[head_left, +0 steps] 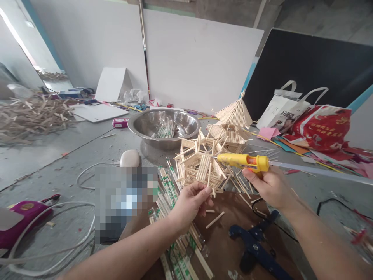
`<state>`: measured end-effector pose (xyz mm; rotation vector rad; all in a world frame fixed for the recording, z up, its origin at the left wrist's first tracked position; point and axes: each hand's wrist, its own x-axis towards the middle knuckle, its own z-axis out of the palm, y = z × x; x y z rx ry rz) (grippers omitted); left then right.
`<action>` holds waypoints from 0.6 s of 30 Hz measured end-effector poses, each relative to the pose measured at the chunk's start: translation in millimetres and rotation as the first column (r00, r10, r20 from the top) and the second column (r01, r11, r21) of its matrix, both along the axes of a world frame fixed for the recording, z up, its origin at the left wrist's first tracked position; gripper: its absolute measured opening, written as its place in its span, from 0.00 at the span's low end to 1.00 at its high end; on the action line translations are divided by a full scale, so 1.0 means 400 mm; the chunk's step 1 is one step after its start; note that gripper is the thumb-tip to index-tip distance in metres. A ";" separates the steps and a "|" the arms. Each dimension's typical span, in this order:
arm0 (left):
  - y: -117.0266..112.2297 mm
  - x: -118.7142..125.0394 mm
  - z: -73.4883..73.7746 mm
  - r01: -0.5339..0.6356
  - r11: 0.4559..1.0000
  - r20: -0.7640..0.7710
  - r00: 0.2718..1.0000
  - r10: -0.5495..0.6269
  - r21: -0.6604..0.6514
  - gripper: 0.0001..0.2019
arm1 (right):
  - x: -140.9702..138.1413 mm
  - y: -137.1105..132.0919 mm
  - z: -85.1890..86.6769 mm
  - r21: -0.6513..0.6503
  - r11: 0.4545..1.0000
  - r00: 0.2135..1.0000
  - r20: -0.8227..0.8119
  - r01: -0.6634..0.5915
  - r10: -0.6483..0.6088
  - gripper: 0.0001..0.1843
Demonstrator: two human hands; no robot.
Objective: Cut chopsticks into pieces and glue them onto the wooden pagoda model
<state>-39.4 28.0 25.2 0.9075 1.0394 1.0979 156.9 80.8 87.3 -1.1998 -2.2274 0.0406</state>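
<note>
My right hand (269, 184) grips a yellow hot glue gun (241, 160), with a long glue stick (317, 170) running out of its back end to the right. The gun's nozzle points left and meets or nearly meets a wooden stick structure (201, 161) built from short chopstick pieces. My left hand (194, 202) pinches near the structure's lower front edge, thumb against fingers, apparently on one of its sticks. Below lie wrapped chopsticks (175, 249), loose stick pieces (215, 219) and a dark blue cutter tool (256, 245) on a brown board (224, 249).
Behind the structure stands a metal basin (164, 126) holding wrapped chopsticks. A cone-shaped stick roof (234, 112) is at its right. White cables (52, 268) and a purple device (25, 221) lie left. Bags (320, 126) stand far right; a stick pile (37, 118) is far left.
</note>
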 end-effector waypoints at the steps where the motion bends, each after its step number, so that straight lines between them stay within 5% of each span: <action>1: 0.001 -0.001 0.000 -0.001 1.000 0.005 1.000 0.001 -0.006 0.14 | 0.000 0.000 0.000 0.001 1.000 1.000 0.001 0.002 -0.002 0.19; 18: 0.027 -0.011 -0.002 0.020 0.999 0.084 0.996 -0.017 -0.041 0.14 | 0.004 -0.007 -0.002 -0.011 1.000 1.000 -0.004 0.009 -0.009 0.19</action>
